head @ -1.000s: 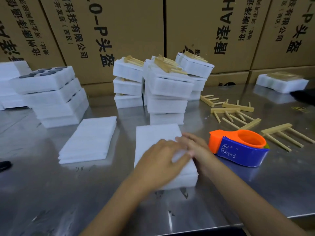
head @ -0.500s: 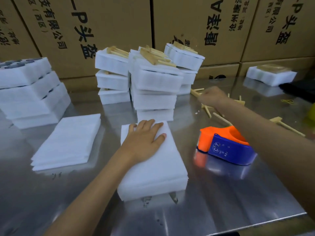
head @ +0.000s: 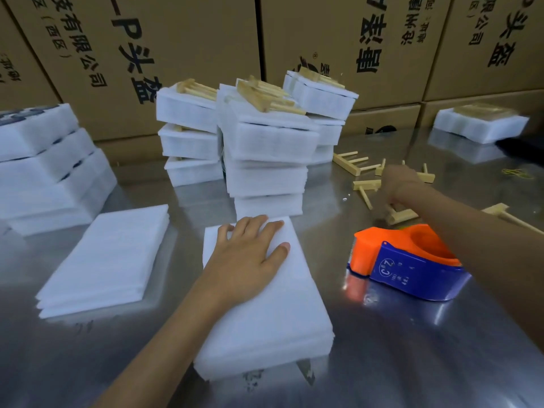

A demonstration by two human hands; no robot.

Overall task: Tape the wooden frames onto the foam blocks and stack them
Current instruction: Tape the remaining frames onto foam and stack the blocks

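A white foam block (head: pixel 273 313) lies flat on the metal table in front of me. My left hand (head: pixel 250 254) rests on its far end, palm down and fingers spread. My right hand (head: pixel 396 184) is out at the right among several loose wooden frames (head: pixel 350 163). It is blurred, and its fingers curl down round one wooden frame (head: pixel 404 214) just behind the tape dispenser (head: pixel 409 266). Behind the block stand stacks of foam blocks with frames taped on top (head: pixel 265 136).
A thin pile of foam sheets (head: pixel 109 257) lies to the left, with a taller foam stack (head: pixel 50 169) beyond it. Another foam block with a frame (head: pixel 479 125) sits at the far right. Cardboard boxes (head: pixel 182 39) wall off the back of the table.
My right hand left the foam block, reached out to the loose frames, then drew nearer onto one behind the dispenser. My left hand slid to the block's far end.
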